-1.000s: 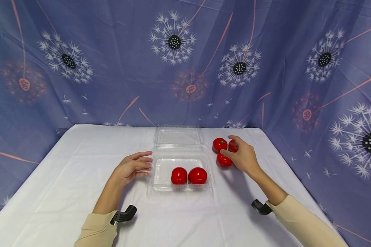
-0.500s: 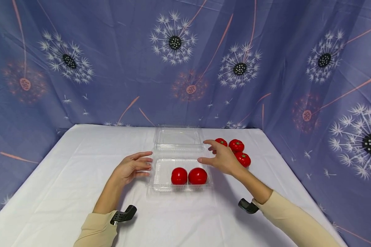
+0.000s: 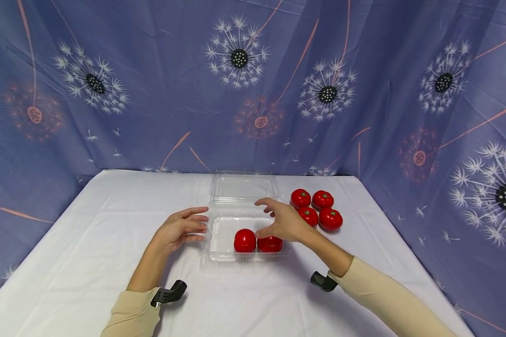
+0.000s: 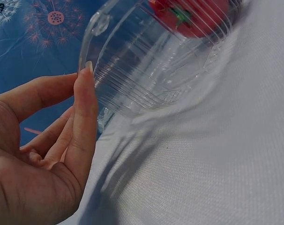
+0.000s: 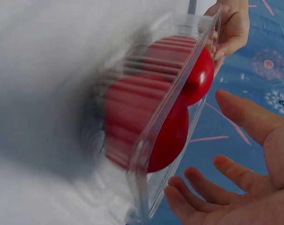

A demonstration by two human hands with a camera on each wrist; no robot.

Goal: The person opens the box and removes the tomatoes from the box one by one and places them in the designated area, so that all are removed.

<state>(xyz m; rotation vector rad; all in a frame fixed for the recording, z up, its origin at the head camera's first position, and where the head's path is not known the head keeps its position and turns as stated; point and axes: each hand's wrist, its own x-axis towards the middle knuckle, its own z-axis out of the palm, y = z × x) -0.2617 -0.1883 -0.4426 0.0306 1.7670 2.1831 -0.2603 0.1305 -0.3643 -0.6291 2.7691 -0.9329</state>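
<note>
A clear plastic clamshell box [image 3: 221, 234] lies with its lid [image 3: 242, 186] folded back. Side by side in its near right part sit two red tomatoes, the left one [image 3: 244, 240] and the right one [image 3: 270, 244]. Stretched fingers of my left hand [image 3: 180, 229] touch the box's left rim, and the left wrist view has its fingertips [image 4: 87, 77] right at that edge. My right hand [image 3: 284, 222], bent fingers spread and nothing between them, hovers above the box and partly covers the right tomato. In the right wrist view both tomatoes [image 5: 172, 136] show behind the ribbed wall.
Several more tomatoes [image 3: 323, 199] with green calyxes stand grouped on the white cloth [image 3: 122, 262] right of the box. Behind the table hangs a blue curtain [image 3: 173, 93] with a dandelion print.
My right hand has moved left, from over the loose tomatoes to above the box. One loose tomato has shifted right, leaving the group in two rows. My left hand stays put.
</note>
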